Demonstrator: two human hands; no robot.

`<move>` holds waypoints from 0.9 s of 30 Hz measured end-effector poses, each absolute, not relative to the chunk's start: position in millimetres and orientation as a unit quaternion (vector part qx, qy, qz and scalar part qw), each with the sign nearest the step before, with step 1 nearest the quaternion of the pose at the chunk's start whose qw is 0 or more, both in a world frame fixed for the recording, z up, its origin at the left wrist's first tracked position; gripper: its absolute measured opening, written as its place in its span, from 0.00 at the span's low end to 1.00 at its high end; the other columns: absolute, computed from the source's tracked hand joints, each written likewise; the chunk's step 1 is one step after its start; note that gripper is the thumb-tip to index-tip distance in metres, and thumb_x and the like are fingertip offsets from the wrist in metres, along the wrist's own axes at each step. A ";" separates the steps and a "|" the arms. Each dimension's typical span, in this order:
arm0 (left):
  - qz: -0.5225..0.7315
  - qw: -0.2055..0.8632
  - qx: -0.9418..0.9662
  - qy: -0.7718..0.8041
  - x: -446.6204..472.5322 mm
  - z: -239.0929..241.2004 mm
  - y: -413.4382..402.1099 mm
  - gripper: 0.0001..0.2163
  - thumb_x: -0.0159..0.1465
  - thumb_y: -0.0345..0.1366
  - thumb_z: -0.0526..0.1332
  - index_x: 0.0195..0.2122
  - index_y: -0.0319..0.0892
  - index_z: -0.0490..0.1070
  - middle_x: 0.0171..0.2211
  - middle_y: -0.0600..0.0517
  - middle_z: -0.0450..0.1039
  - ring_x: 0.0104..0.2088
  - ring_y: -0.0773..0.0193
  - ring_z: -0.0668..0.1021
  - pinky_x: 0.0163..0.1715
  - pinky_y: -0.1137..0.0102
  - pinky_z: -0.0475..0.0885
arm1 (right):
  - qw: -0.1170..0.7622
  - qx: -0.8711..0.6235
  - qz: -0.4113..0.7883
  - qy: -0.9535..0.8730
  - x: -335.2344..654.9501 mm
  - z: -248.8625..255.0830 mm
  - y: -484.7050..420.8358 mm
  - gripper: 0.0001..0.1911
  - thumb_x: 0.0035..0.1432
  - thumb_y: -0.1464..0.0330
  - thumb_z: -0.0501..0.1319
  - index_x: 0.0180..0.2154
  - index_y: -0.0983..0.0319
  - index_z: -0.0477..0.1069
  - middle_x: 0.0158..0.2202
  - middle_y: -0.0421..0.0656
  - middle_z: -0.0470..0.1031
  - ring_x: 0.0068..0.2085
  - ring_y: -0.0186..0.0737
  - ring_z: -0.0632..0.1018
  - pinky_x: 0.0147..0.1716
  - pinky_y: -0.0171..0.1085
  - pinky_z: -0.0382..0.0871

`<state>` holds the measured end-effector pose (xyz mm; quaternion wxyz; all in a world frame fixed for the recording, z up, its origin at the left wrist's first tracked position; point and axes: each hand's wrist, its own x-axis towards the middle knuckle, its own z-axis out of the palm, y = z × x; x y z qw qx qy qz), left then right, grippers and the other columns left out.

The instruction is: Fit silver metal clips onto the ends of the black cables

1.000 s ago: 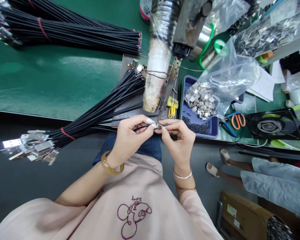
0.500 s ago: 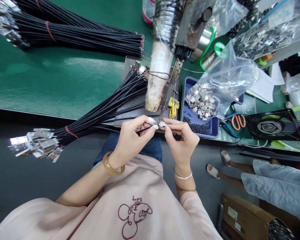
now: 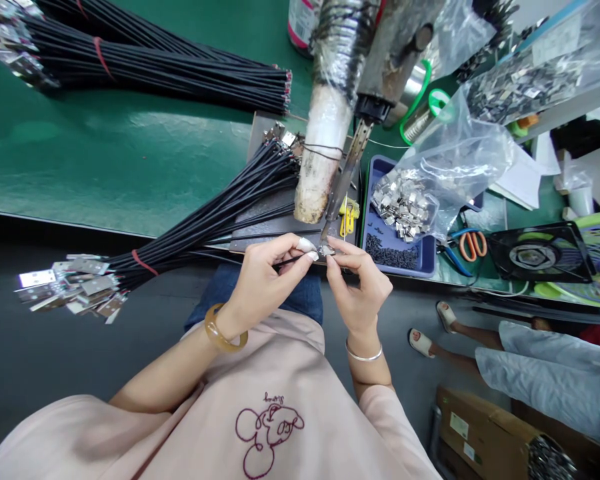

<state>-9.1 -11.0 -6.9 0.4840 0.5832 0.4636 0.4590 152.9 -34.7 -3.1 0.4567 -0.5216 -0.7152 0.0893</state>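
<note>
My left hand [image 3: 265,277] pinches the end of a thin black cable [image 3: 286,261] just below the bench edge. My right hand [image 3: 357,280] pinches a small metal connector shell [image 3: 325,251] at that cable's tip, right under the metal blade [image 3: 347,170] of the bench tool. The fingertips of both hands nearly touch. A tied bundle of black cables [image 3: 205,223] with metal plugs runs from the tool base down to the left, beside my left hand.
A second cable bundle [image 3: 155,60] lies at the back of the green mat [image 3: 105,160]. A blue tray [image 3: 423,257] holds a plastic bag of metal shells [image 3: 405,200]. Orange scissors [image 3: 473,243] and a fan [image 3: 540,253] lie right. Another person's feet [image 3: 433,330] show at lower right.
Both hands have crept slightly up toward the tool's blade, still pinching the cable end and the shell. The view has shifted a little.
</note>
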 end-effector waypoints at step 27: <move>0.486 0.391 0.651 0.432 -9.4 -4.8 -8.8 0.06 0.62 0.26 0.63 0.33 0.41 0.80 0.22 0.56 0.69 0.21 0.71 0.65 0.22 0.74 0.61 | 0.403 -0.566 0.160 -0.701 144.6 10.4 -32.0 0.08 0.60 0.76 0.61 0.31 0.58 0.69 0.44 0.41 0.82 0.41 0.34 0.83 0.39 0.34 0.79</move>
